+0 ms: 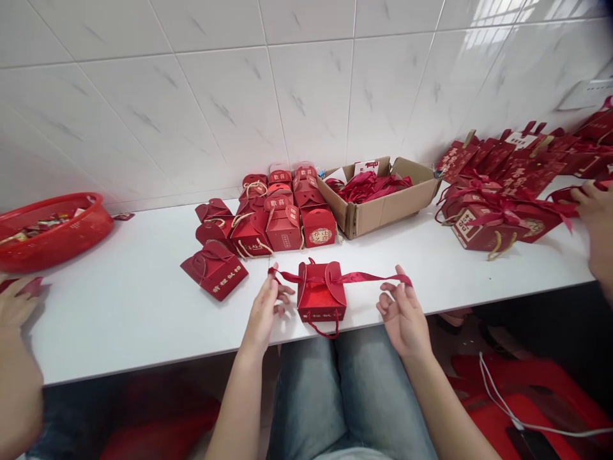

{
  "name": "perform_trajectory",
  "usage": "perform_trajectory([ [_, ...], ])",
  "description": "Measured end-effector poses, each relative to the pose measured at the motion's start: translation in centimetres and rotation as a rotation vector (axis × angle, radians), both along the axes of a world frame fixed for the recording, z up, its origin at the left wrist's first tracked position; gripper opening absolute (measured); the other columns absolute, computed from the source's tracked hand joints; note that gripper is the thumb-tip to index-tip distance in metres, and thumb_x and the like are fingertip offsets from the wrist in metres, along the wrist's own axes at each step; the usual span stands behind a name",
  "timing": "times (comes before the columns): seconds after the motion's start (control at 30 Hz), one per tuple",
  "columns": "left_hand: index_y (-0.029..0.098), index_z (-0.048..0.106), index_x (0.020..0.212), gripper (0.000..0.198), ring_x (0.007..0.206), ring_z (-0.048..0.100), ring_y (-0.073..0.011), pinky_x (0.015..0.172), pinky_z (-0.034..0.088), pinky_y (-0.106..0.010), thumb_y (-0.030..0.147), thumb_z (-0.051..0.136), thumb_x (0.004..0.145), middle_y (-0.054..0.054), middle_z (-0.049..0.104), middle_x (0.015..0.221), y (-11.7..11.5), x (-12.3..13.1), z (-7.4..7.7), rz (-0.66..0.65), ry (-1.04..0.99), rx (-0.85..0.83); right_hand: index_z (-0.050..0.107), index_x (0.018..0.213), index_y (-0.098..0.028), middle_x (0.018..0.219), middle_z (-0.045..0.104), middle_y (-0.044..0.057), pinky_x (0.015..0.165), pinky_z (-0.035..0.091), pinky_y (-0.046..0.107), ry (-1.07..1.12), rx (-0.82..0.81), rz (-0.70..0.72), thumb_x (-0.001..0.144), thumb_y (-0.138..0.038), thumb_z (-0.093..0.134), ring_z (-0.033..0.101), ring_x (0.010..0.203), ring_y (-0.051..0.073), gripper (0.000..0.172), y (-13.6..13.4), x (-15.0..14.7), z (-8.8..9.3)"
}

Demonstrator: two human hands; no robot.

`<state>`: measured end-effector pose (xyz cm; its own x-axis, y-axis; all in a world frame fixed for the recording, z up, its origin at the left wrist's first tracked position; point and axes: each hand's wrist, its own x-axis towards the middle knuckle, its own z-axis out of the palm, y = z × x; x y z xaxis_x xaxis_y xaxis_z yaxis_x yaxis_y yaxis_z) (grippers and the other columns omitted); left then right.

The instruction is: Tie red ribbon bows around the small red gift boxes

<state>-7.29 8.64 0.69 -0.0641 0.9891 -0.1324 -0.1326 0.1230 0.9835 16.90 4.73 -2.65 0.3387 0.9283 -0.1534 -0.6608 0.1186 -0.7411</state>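
Observation:
A small red gift box [320, 297] stands upright at the front edge of the white table [143, 306]. A red ribbon [368, 277] runs through its top flaps and stretches out to both sides. My left hand [265, 312] pinches the ribbon's left end just left of the box. My right hand [402, 311] pinches the ribbon's right end, a little way right of the box. Both hands hold the ribbon taut, roughly level.
Several finished red boxes [282, 220] cluster behind, one lying flat [214, 269]. A cardboard box of ribbons [378, 195] sits at the back. Red flat boxes [502, 191] pile at right, a red basket [52, 230] at left. Other people's hands show at the left edge [16, 306] and the right edge [596, 217].

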Motion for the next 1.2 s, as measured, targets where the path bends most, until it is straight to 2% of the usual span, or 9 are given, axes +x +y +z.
perform_trajectory([
  [0.1,0.021,0.067,0.106,0.043,0.075,0.057,-0.0097,0.058,0.044,-0.017,0.041,0.074,0.068,-0.004,0.066,0.093,0.7,0.6,1.1,0.169,-0.077,0.146,0.063,0.108,-0.030,0.080,0.054,-0.002,0.056,0.041,0.021,-0.103,0.081,-0.024,0.077,-0.038,0.069,0.045,0.060,0.006,0.033,0.7,0.4,0.9],
  [0.23,0.016,0.069,0.080,0.022,0.077,0.063,-0.0132,0.068,0.049,-0.023,0.032,0.076,0.065,-0.003,0.068,0.082,0.9,1.3,2.6,0.218,-0.170,0.218,0.066,0.093,-0.025,0.063,0.050,-0.003,0.058,0.041,0.024,-0.250,0.149,-0.021,0.077,-0.035,0.069,0.046,0.058,0.008,0.020,1.4,0.2,1.8],
  [0.5,0.017,0.062,0.076,0.012,0.072,0.065,-0.0153,0.067,0.052,-0.028,0.024,0.069,0.069,-0.001,0.067,0.075,0.8,1.5,6.5,0.201,-0.175,0.411,0.061,0.075,-0.020,0.063,0.054,-0.002,0.056,0.039,0.025,-0.533,0.200,-0.142,0.074,-0.036,0.071,0.048,0.056,0.010,0.019,2.8,0.1,3.7],
  [0.73,0.016,0.060,0.074,0.009,0.070,0.063,-0.0156,0.054,0.045,-0.022,0.023,0.063,0.070,-0.004,0.068,0.077,1.3,0.9,9.6,0.154,-0.041,0.488,0.053,0.060,-0.019,0.057,0.051,-0.002,0.055,0.037,0.026,-1.004,0.219,-0.100,0.070,-0.044,0.071,0.044,0.056,0.011,0.032,4.4,0.3,7.6],
  [0.8,0.016,0.058,0.071,0.009,0.064,0.059,-0.0132,0.047,0.038,-0.020,0.023,0.063,0.068,-0.006,0.070,0.078,1.6,0.8,10.1,0.142,-0.022,0.460,0.048,0.057,-0.019,0.060,0.051,-0.002,0.051,0.034,0.024,-0.931,0.256,-0.023,0.070,-0.044,0.071,0.041,0.054,0.009,0.037,5.1,0.3,8.8],
  [0.87,0.016,0.055,0.070,0.010,0.057,0.054,-0.0107,0.042,0.031,-0.019,0.022,0.062,0.067,-0.007,0.070,0.076,1.9,0.8,10.6,0.088,-0.036,0.409,0.039,0.055,-0.019,0.064,0.055,-0.002,0.044,0.027,0.022,-0.731,0.284,0.120,0.067,-0.042,0.074,0.036,0.048,0.006,0.043,5.8,0.1,9.7],
  [0.97,0.017,0.053,0.072,0.012,0.050,0.047,-0.0082,0.040,0.027,-0.018,0.020,0.061,0.064,-0.003,0.066,0.068,2.5,0.7,11.3,-0.076,-0.152,0.258,0.031,0.056,-0.020,0.063,0.059,-0.003,0.038,0.017,0.020,-0.435,0.295,0.297,0.061,-0.036,0.079,0.029,0.040,0.002,0.051,6.7,0.0,10.9],
  [1.07,0.017,0.053,0.073,0.013,0.048,0.045,-0.0064,0.041,0.030,-0.017,0.019,0.061,0.063,0.000,0.060,0.064,2.8,0.6,11.8,-0.193,-0.284,0.127,0.041,0.059,-0.019,0.060,0.060,-0.003,0.038,0.020,0.019,-0.345,0.315,0.341,0.060,-0.032,0.080,0.034,0.039,0.003,0.040,7.0,0.0,12.1],
  [1.2,0.015,0.056,0.074,0.012,0.050,0.047,-0.0064,0.042,0.033,-0.017,0.020,0.064,0.066,0.000,0.058,0.065,3.1,0.7,12.5,-0.183,-0.275,0.207,0.059,0.071,-0.019,0.067,0.065,-0.002,0.040,0.030,0.019,-0.362,0.362,0.275,0.059,-0.031,0.080,0.042,0.043,0.003,0.027,6.9,0.1,13.6],
])
